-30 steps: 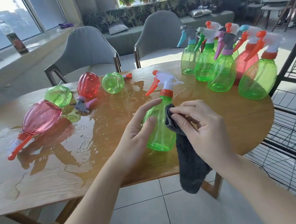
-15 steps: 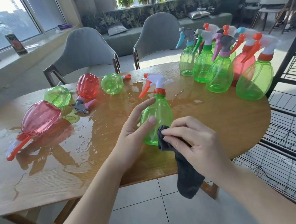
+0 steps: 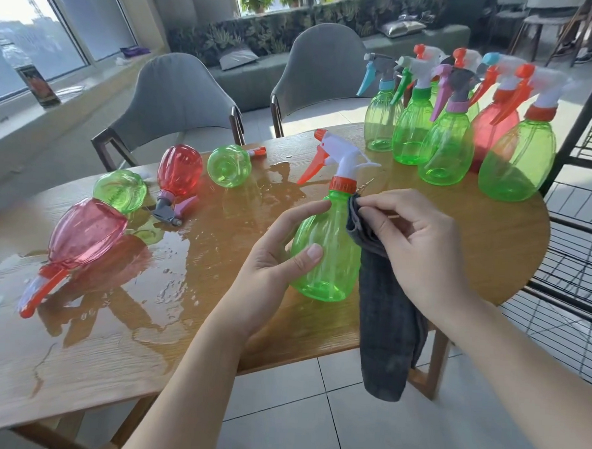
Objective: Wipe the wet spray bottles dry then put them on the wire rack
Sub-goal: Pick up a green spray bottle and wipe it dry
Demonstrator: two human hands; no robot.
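A green spray bottle (image 3: 334, 257) with a white head and orange trigger stands upright near the table's front edge. My left hand (image 3: 279, 257) grips its body from the left. My right hand (image 3: 420, 251) pinches a dark grey cloth (image 3: 388, 332) against the bottle's shoulder, just below the orange collar; the rest of the cloth hangs down past the table edge. Several wet bottles lie on their sides at the left: a pink one (image 3: 85, 234), a red one (image 3: 179, 170) and two green ones (image 3: 119, 191) (image 3: 229, 166). The black wire rack (image 3: 583, 218) stands at the right.
Several upright bottles, mostly green with one red (image 3: 491, 131), cluster at the far right of the wooden table (image 3: 493, 227). A puddle (image 3: 168, 269) covers the table's left and middle. Two grey chairs (image 3: 177, 104) stand behind the table.
My right hand has slid the cloth up from the bottle's lower side to its shoulder. My left hand keeps its grip on the bottle.
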